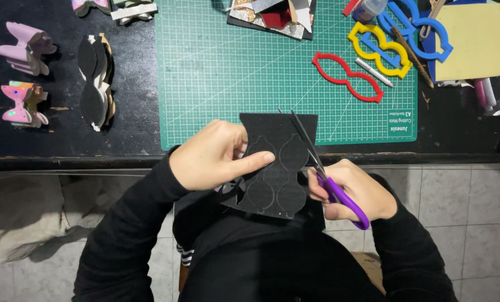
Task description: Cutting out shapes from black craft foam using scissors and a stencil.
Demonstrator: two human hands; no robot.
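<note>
One black sheet (275,162) sits pinched in the left hand (213,156); the right hand (353,193) clamps one pair of purple scissors (328,179); three templates lie on the table (65,140).

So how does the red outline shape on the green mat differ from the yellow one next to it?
The red template lies by itself, flat on the green cutting mat; the yellow template has a blue one overlapping its upper end. The red one looks longer and slimmer, the yellow shorter and rounder. Both are open, wavy-edged plastic frames, untouched by the left hand and the right hand.
</note>
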